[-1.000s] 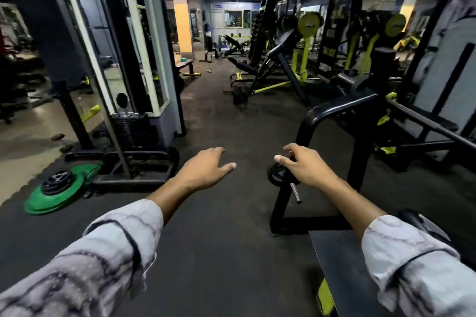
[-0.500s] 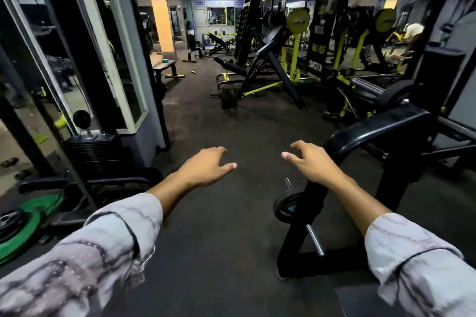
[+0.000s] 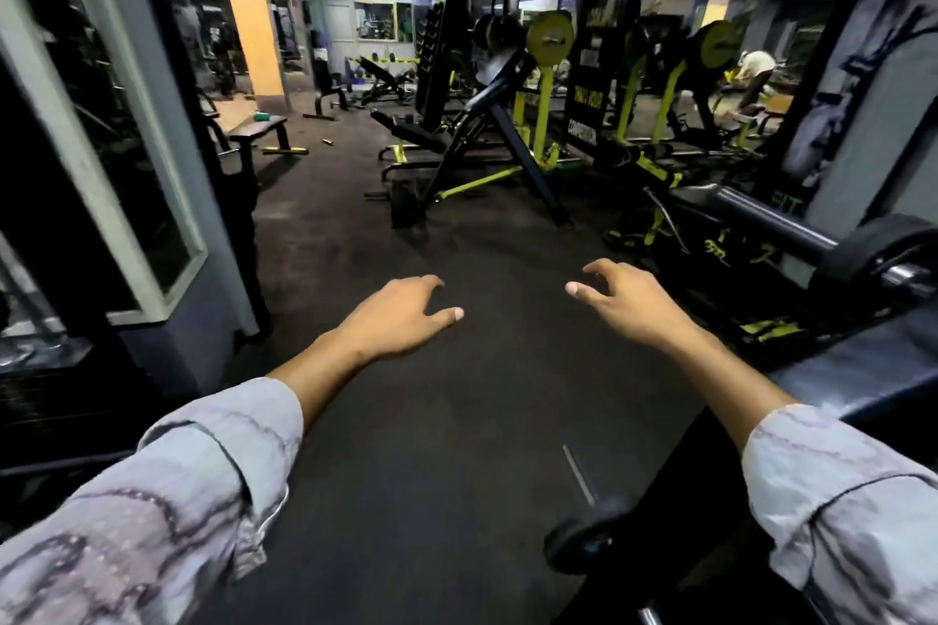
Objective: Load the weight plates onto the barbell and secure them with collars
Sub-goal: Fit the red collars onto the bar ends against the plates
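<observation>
Dark rubber floor (image 3: 431,421) fills the middle of the view, gym machines around it. Left side: mirrored wall panels (image 3: 127,168) in pale frames. Far centre: black and yellow-green machine (image 3: 507,137) with a yellow plate (image 3: 550,36) up top. Right edge: barbell (image 3: 776,223) lying across a rack, dark weight plate (image 3: 873,254) already on its near end, chrome sleeve end sticking out past it. Can't tell if a collar is fitted. Bottom right: small black plate (image 3: 583,541) on a thin peg, low on a frame. Both arms stretched forward in pale marbled sleeves. Left hand (image 3: 401,320) empty, fingers loosely spread, over the floor. Right hand (image 3: 629,299) empty too, fingers curled and apart, near the barbell end but not touching it.
</observation>
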